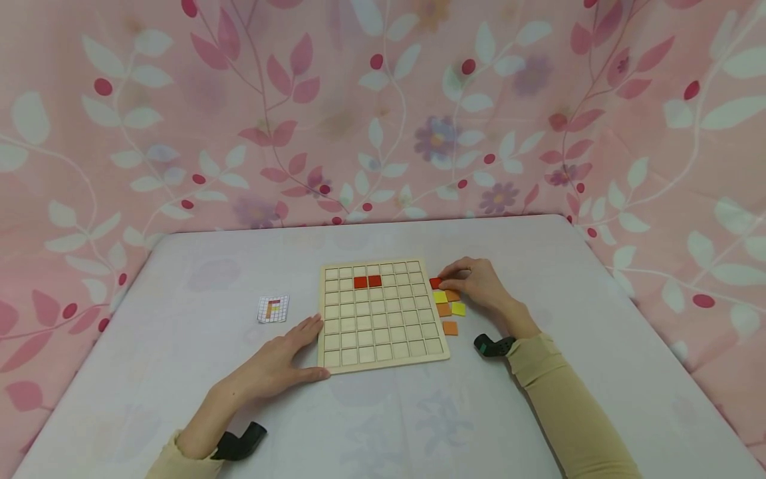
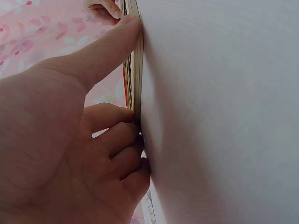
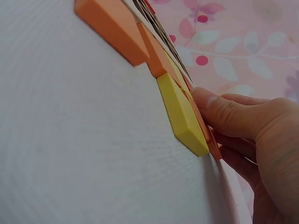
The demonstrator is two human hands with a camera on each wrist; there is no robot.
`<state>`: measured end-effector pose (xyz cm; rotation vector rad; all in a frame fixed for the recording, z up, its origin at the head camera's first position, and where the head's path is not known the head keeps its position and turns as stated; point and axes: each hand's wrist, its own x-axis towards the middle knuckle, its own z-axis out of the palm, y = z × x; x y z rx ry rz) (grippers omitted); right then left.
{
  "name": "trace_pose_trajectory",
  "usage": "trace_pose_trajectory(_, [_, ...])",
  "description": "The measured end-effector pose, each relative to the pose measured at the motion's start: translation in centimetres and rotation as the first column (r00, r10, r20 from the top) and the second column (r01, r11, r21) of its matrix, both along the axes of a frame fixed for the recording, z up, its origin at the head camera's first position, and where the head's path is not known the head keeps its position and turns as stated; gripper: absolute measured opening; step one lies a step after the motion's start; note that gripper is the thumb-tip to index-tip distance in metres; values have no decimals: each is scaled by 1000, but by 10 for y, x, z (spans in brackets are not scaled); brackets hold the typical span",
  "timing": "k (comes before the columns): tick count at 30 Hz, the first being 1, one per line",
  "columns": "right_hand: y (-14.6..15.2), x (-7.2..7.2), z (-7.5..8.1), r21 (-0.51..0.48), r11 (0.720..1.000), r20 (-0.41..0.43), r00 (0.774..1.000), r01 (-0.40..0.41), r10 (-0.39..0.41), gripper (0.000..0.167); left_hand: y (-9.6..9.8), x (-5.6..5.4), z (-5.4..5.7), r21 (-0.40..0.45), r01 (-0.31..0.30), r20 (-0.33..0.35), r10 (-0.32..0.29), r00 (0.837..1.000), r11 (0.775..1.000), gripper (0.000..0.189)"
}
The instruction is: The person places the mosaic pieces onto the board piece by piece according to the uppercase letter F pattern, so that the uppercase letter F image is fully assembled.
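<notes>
A square wooden grid board (image 1: 383, 332) lies on the table with two red tiles (image 1: 368, 282) side by side in its second row from the far edge. My left hand (image 1: 269, 366) rests against the board's left edge, thumb at the near corner and fingertips farther up the side. In the left wrist view the thumb (image 2: 112, 44) lies along the board's edge. At the board's right edge my right hand (image 1: 479, 286) pinches another red tile (image 1: 435, 283) between thumb and fingers. Just below it sit yellow tiles (image 1: 458, 309) and orange tiles (image 1: 450, 328).
A small pattern card (image 1: 272, 309) with a coloured figure on a grid lies left of the board. White cloth covers the table (image 1: 383, 419). A floral curtain (image 1: 383, 133) hangs behind it. Black wrist devices (image 1: 239, 442) sit at both sleeves.
</notes>
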<state>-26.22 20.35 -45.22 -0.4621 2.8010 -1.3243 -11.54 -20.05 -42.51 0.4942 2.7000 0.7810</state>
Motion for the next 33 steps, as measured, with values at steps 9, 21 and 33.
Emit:
trace_pose_trajectory(9, [0,0,0,-25,999,4,1000,26,-26,18,0,0,1,1,1,1,-1,1000,1000,96])
trace_pose_trajectory(21, [-1,2,7,-31,994,95,991,101,-98,21,1,0,0,1,-11,19,11,1000,1000,97])
trace_pose_trajectory(33, [-15,2,22,-53,995,78,994,81,-76,21,0,-1,0,1,4,14,-4,1000,1000,96])
